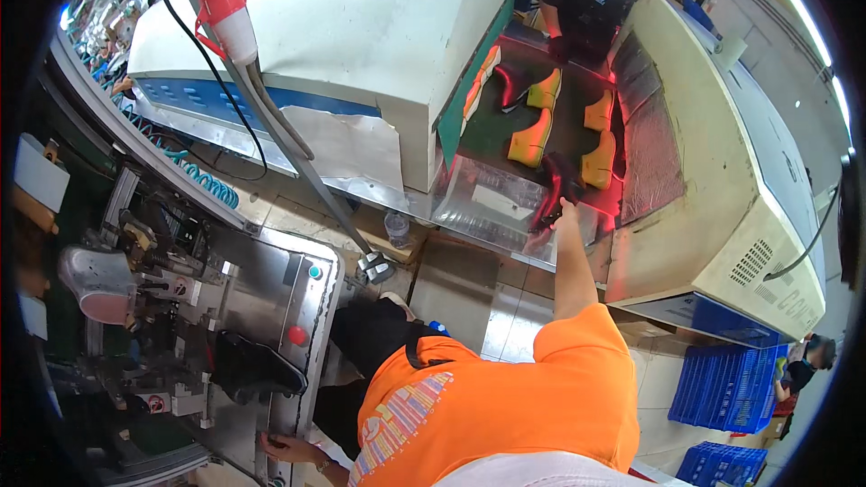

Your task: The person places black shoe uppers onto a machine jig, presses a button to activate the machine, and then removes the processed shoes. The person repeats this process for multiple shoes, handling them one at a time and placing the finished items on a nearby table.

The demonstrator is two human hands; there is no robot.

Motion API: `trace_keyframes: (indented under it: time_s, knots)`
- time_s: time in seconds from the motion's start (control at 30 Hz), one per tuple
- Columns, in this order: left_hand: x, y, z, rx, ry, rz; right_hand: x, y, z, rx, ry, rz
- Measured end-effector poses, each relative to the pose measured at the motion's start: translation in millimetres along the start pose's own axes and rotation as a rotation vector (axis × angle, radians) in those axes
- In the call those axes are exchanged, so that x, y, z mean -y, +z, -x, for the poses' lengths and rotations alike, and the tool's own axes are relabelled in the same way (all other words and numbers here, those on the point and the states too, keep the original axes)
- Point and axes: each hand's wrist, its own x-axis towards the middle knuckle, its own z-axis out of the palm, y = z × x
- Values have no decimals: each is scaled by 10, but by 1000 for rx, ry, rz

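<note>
My right arm reaches forward to the conveyor, where my right hand (566,215) is closed on a dark shoe (554,188) lit red at the belt's near end. Beyond it on the conveyor belt (505,131) lie several yellow-orange shoe lasts or uppers (530,137) and a dark one (512,87). Low at the left, my left hand (290,448) rests by the edge of a metal machine table, its fingers partly extended and nothing visible in them. Near it, a black shoe (254,367) lies on the machine table (287,307).
A co-worker (586,4) stands at the conveyor's far end. Large pale machine housings (713,171) flank the belt. A slanted metal pole (298,158) rises between me and the left housing. Red and green buttons (297,335) sit on the machine table. Blue crates (722,388) stand at the right.
</note>
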Motion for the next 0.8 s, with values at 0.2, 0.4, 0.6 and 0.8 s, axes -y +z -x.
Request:
trace_keyframes:
  time_s: [0.2,0.4,0.6,0.8]
  knots:
    - [-75,-169,0,-13,-90,146,511,169,172,-97,-441,400]
    - [-76,-132,-9,-28,-158,175,1249,409,374,-159,-744,698]
    - [137,-58,12,-58,-95,303,1737,481,474,108,-1094,690]
    - [-600,-228,-226,-46,-148,439,2643,693,2828,989,-773,527]
